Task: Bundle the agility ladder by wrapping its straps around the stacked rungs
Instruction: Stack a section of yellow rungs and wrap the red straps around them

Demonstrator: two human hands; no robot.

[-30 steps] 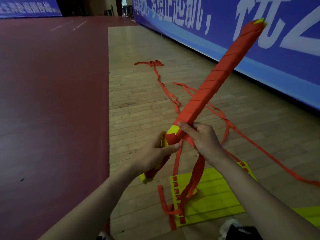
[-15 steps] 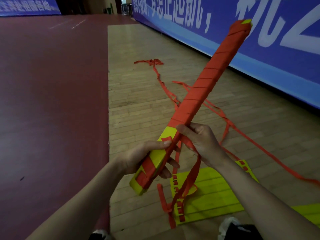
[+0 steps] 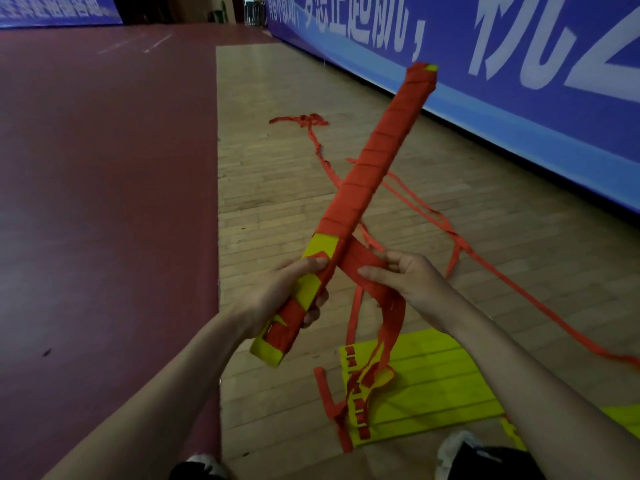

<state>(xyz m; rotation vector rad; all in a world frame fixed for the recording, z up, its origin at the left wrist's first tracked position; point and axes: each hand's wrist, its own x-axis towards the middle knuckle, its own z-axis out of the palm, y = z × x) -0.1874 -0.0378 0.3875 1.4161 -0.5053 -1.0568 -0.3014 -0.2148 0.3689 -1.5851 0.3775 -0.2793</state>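
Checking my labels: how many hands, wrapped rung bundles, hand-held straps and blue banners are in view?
Hands: 2, left hand and right hand
Wrapped rung bundle: 1
Hand-held strap: 1
Blue banners: 2, right banner and far-left banner
Total: 6

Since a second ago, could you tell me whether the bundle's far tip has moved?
Yes. The bundle's far tip swung left against the blue banner, off the white character it overlapped.

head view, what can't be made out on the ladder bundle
Head view:
- Long red-wrapped bundle of yellow plastic rungs: underside hidden by itself and the left hand.
- Loose red fabric strap on the floor: end cut by right edge.
- Flat yellow rungs: partly behind right forearm.
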